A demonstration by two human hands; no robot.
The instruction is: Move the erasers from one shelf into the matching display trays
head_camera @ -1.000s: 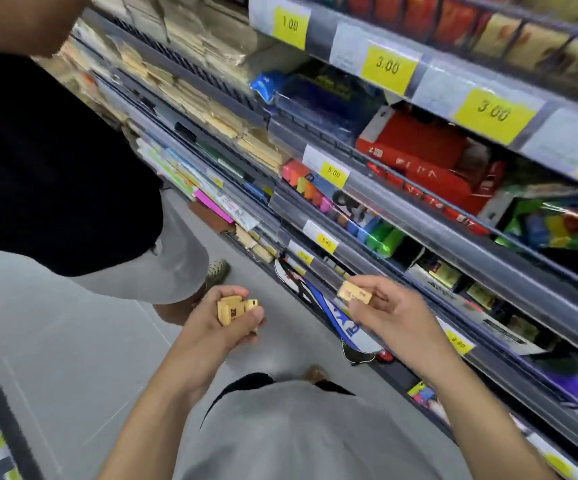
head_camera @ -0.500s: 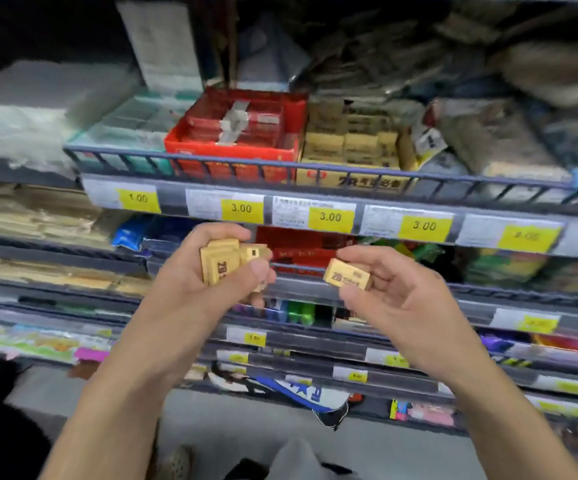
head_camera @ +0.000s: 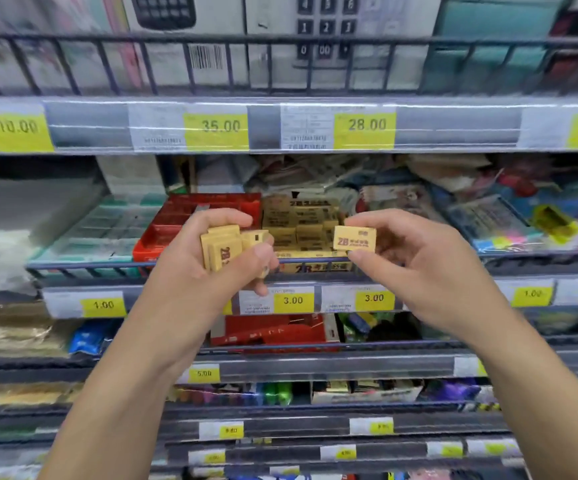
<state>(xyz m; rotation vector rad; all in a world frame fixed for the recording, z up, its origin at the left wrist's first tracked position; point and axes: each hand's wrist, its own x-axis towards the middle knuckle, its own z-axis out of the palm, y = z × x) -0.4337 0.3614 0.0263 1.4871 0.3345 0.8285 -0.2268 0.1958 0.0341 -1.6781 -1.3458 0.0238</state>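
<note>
The small tan matt card-sleeved erasers [head_camera: 354,239] look paper-wrapped. The yellow cardboard display tray [head_camera: 301,216] seems matt too, though blurred. The red tray [head_camera: 163,233] looks like glossy plastic. Dark wire shelf rails [head_camera: 280,39] appear painted metal.

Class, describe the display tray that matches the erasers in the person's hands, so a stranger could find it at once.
Find the shelf edged with 3.00 price tags. Two trays sit side by side behind its rail. The yellow tray is the right one, full of tan 2B erasers; its left neighbour, the red tray, is not.
</note>
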